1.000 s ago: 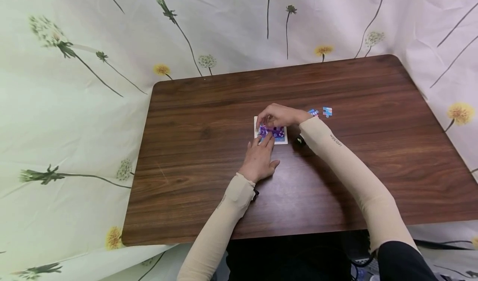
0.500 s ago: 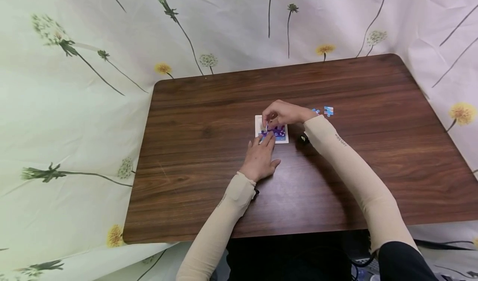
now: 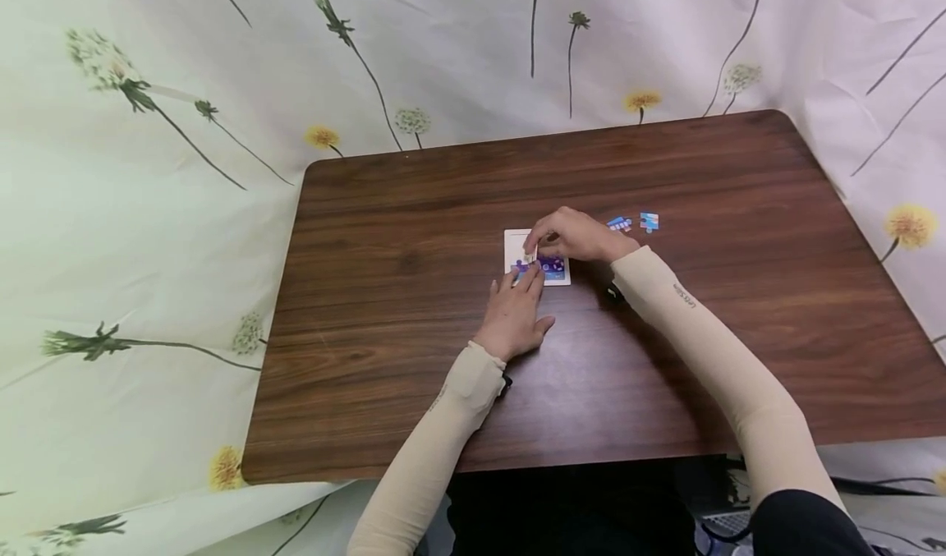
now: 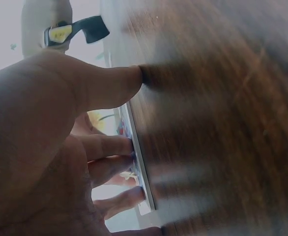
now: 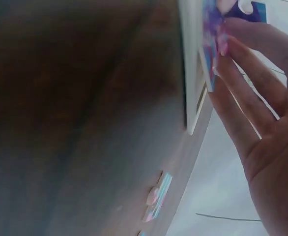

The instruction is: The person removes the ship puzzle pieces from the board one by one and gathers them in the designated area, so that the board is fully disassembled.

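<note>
Both forearms are covered by close-fitting cream sleeves (image 3: 727,371), wrinkled at the right elbow, with small dark lettering (image 3: 684,296) printed on each. A flat, squarish bulge (image 3: 469,379) is shown on the left one. A small black device (image 3: 506,385) is worn at each wrist; the right is marked by a yellow label (image 4: 60,34). The torso is clothed in a black garment (image 3: 569,507). The hands (image 3: 512,319) are left bare.

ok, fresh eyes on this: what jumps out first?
Likely the hands at the small white tray on the brown table: the left hand at its near edge, the right hand pinching a puzzle piece over it. Next, the bright loose pieces on the table, right of the tray. Then the dandelion-print backdrop behind.
</note>
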A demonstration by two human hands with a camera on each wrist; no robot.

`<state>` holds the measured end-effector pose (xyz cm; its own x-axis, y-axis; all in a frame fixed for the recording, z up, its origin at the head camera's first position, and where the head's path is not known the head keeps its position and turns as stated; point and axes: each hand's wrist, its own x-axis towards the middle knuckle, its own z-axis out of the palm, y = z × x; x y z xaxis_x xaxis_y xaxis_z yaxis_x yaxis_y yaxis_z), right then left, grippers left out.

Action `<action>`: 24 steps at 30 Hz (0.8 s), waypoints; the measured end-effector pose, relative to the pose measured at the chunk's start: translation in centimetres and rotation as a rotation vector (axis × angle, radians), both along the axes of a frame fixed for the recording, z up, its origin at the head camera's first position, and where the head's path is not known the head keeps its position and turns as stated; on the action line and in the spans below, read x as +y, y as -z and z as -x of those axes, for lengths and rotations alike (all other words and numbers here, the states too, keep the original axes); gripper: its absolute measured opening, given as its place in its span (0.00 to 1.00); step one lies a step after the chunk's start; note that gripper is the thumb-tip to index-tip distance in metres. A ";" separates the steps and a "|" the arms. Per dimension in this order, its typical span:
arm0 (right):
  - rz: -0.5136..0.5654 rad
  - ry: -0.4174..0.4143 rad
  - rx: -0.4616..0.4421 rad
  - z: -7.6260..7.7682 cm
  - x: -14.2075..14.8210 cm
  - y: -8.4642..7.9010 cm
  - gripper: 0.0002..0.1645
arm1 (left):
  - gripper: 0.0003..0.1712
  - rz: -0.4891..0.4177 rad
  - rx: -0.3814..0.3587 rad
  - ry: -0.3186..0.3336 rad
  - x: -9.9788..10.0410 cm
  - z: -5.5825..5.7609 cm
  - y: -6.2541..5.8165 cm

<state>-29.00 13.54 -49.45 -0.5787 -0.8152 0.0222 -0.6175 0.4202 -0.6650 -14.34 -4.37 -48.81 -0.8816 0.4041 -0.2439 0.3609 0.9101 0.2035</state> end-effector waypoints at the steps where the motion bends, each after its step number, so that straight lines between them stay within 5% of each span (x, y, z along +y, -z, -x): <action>1: 0.003 0.008 -0.001 -0.2 0.1 0.1 0.10 | 0.48 -0.001 0.000 -0.002 0.0 0.0 0.0; 7: 0.087 0.043 -0.061 -0.4 0.4 0.4 0.09 | 0.48 -0.004 0.004 -0.014 0.2 0.0 0.1; 16: 0.121 0.057 -0.033 -0.3 0.3 0.6 0.03 | 0.48 0.012 0.015 0.014 0.5 0.0 0.8; 24: 0.177 0.245 -0.062 -0.5 2.7 0.4 0.06 | 0.48 0.003 -0.011 -0.017 0.1 0.1 0.4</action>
